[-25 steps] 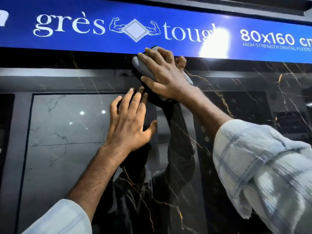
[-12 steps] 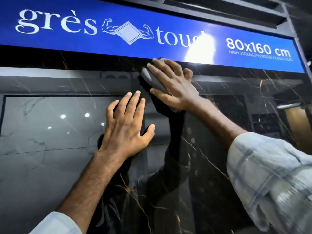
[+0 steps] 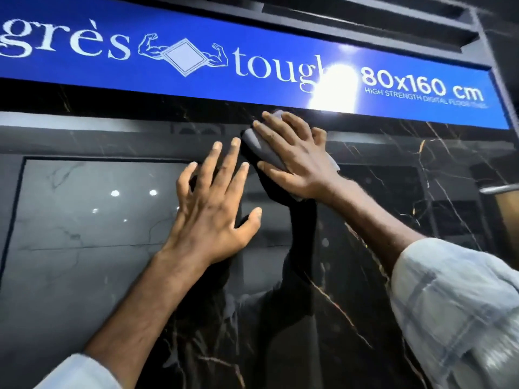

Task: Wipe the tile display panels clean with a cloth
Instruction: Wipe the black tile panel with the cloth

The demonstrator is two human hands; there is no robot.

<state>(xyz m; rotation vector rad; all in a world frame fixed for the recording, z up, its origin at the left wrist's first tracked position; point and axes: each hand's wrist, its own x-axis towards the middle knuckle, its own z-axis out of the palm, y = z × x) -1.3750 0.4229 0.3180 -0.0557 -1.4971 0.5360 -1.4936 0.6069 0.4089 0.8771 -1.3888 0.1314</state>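
A glossy black tile panel point(image 3: 393, 192) with thin gold veins fills the view, upright in front of me. My right hand point(image 3: 297, 161) presses a folded grey cloth point(image 3: 259, 147) flat against the panel's top, just under a blue sign; the fingers lie spread and straight over the cloth. My left hand point(image 3: 213, 211) rests flat on the panel below and to the left of the cloth, fingers spread, holding nothing. Most of the cloth is hidden under my right hand.
A blue sign point(image 3: 252, 57) reading "grès tough 80x160 cm" runs across the top, with a bright light glare on it. The panel mirrors a grey marble tile point(image 3: 84, 220) at left and my own figure. A dark frame post point(image 3: 502, 80) stands at the right.
My right hand and the cloth have slid rightward along the panel's top edge, under the sign. The left hand has stayed flat on the panel. The view has turned right.
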